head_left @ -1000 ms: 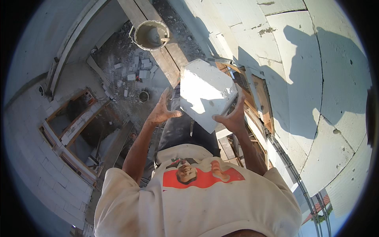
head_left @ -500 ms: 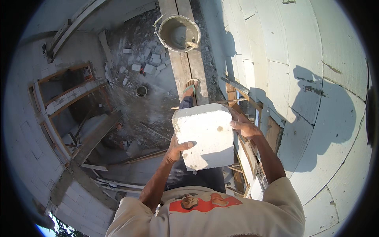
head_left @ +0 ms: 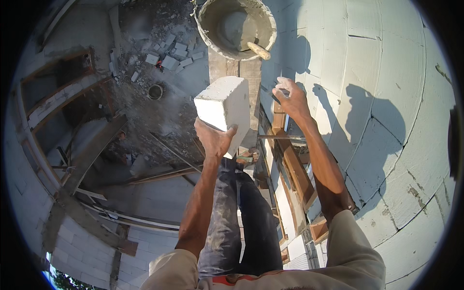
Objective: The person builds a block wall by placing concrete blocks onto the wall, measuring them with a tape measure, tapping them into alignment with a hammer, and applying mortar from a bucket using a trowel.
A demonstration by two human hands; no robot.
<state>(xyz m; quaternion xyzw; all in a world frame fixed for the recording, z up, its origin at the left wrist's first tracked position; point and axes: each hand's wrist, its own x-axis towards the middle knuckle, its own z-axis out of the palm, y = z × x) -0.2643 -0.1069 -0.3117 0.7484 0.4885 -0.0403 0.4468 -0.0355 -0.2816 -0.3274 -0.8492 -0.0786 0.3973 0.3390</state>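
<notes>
My left hand (head_left: pixel 214 137) grips a white lightweight concrete block (head_left: pixel 227 104) near its lower end, with the thumb on one side and the fingers on the other. The block is turned so that a narrow face and a broad side show. To the right, my right hand (head_left: pixel 292 99) is off the block, raised close to the white block wall with its fingers apart and bent. Beyond the block, a bucket (head_left: pixel 203 29) coated with grey mortar stands on the planks, and a trowel (head_left: pixel 258 50) rests in it with its wooden handle over the rim.
Wooden planks (head_left: pixel 223 67) form a narrow walkway high above the rubble-strewn floor. The white block wall (head_left: pixel 362 58) rises along the right. Wooden frame pieces (head_left: pixel 295 169) stand beside my legs. Down below lie broken blocks (head_left: pixel 170 63) and a small bucket (head_left: pixel 155 92).
My right hand has let go of the block and moved up beside the wall. The left hand has carried the block forward and turned it. The mortar bucket now appears larger and nearer.
</notes>
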